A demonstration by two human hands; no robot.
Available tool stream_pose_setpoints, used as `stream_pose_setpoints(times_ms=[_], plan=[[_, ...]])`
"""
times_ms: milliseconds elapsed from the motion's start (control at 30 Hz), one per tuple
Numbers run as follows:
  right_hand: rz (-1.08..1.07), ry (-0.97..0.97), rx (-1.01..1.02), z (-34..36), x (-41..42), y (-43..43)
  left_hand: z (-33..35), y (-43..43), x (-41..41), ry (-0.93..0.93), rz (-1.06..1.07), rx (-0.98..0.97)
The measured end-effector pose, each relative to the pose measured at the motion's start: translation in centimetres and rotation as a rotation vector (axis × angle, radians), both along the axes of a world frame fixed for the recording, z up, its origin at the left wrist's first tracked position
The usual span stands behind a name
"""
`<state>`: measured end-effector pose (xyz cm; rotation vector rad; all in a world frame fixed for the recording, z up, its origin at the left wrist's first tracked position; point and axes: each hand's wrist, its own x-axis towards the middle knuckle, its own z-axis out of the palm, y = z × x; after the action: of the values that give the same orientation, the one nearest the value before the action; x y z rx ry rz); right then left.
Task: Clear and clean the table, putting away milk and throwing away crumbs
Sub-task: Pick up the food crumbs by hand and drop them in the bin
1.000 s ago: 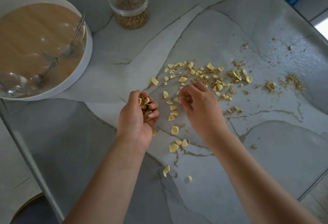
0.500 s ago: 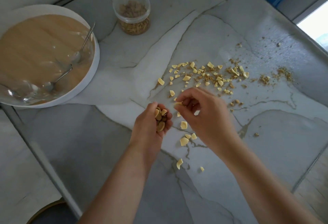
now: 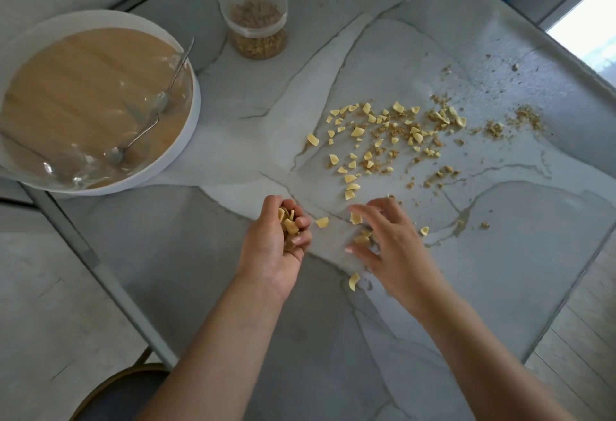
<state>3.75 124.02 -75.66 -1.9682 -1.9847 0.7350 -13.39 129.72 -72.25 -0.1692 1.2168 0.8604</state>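
On marble table [image 3: 500, 254] | left hand [image 3: 273, 254] cupped round crumbs [image 3: 289, 225] | right hand [image 3: 393, 247] spread-fingered over scattered flakes [image 3: 357, 131]

The grey, veined marble table [image 3: 500, 287] carries a round white tray [image 3: 195, 110] at its far left corner, which seems to jut past the edge there. A clear jar [image 3: 255, 20] of brown bits stands near the far edge, just beside the tray. Pale yellow flakes [image 3: 358, 131] lie scattered across the middle, mixed with brown crumbs [image 3: 493, 128] that trail off to the right.

bare forearms [image 3: 213, 347], bare hands [image 3: 273, 250], pale nails
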Motion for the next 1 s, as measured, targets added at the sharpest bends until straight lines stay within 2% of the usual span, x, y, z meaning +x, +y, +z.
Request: stream_pose_setpoints(times_ms=[100, 400, 700, 800, 900, 1000], plan=[[0.014, 0.037, 0.049, 0.0, -0.1, 0.0, -0.4, -0.9, 0.1, -0.027, 0.02, -0.027], [-0.073, 0.1, 0.015, 0.4, -0.3, 0.3, -0.5, -2.2, 0.7, -0.035, 0.054, -0.053], [-0.142, 0.13, 0.0, 0.8, -0.4, -0.4, 0.0, -2.3, 0.5, -0.025, -0.024, -0.054], [-0.26, 0.238, -0.01, 2.0, -0.9, -0.7, -0.2, -2.5, 0.7, -0.047, -0.038, -0.059], [-0.44, 0.476, -0.013, 4.6, -2.4, -0.6, -0.4, -2.4, 1.1, -0.081, -0.056, -0.07], [-0.389, 0.599, 0.033, 6.9, -4.9, -0.7, -0.9, -2.3, 1.3, -0.128, -0.037, -0.071]])
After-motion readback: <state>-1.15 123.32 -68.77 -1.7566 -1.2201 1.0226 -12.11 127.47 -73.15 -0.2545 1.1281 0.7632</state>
